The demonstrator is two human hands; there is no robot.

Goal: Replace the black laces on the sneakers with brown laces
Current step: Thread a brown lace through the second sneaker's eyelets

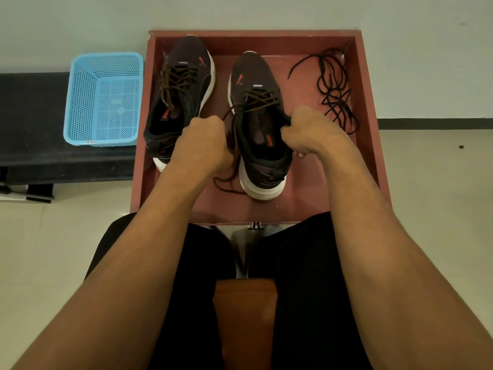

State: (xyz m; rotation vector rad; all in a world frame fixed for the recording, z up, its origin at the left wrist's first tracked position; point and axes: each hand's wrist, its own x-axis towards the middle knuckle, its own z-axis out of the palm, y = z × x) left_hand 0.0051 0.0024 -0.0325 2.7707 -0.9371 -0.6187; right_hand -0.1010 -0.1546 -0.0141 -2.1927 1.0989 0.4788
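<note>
The task is looking nearly finished. Both sneakers are standing inside the red tray (372,145). The left sneaker (181,102) is already wearing a brown lace through its eyelets. The right sneaker (260,129), near the middle of the tray, is also showing a brown lace (256,98) crossed over the tongue, with loose ends trailing at its near left side. The left hand (202,145) is closing around one lace end; the right hand (309,132) is pinching the collar edge. The removed black laces (334,89) are lying in the far right corner. I judge only tightening and tying remain.
</note>
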